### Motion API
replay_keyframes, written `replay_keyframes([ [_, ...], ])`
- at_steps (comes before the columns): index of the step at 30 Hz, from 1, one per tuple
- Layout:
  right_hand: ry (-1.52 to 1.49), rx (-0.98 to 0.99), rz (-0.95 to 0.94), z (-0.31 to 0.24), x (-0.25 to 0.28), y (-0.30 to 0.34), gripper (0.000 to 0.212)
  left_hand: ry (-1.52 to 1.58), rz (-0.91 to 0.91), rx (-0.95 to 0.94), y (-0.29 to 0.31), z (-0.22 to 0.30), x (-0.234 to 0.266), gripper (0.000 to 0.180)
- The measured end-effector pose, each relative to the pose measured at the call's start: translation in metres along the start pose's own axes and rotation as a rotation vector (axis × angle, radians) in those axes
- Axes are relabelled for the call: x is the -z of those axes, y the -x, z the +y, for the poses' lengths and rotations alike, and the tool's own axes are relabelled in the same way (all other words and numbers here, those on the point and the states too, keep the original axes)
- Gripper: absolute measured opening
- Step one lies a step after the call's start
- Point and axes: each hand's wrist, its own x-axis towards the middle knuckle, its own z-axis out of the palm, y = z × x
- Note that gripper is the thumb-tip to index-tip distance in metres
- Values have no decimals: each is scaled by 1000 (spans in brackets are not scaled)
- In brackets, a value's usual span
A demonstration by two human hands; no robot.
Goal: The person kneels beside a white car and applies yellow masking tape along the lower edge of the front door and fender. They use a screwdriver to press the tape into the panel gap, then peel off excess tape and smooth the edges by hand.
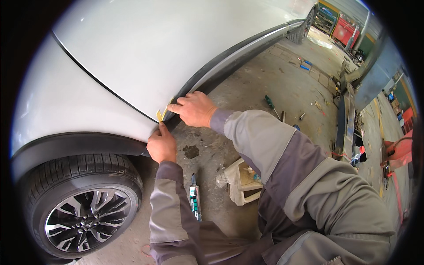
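Note:
A short strip of yellow masking tape (164, 112) runs along the lower edge of the white car door (128, 62), beside the black trim (207, 70), with one end sticking up. My left hand (161, 145) is closed at the strip's lower end, its fingertips pinching there by the corner of the door. Just above and to the right, my right hand (195, 109) rests over the trim. Its index finger presses on the tape and the other fingers curl; their tips are partly hidden.
The car's wheel (84, 207) stands at the lower left. On the floor lie a sealant tube (194, 201) with a nozzle, a cut-open white plastic container (240, 185), a green-handled screwdriver (270, 104) and blue-handled tools (305, 65). A blue lift post (375, 84) rises at right.

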Motion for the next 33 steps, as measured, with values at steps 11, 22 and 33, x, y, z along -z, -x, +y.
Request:
replay_keyframes([
  [11,-233,-125,172,-7,1,-13,21,-22,-36,34,-2,1,4,59],
  [22,-337,-141,261,17,-4,-20,27,-3,-89,6,-1,2,14,51],
  [33,-187,19,136,-30,-22,-26,28,170,-141,-20,-13,-17,-7,45],
])
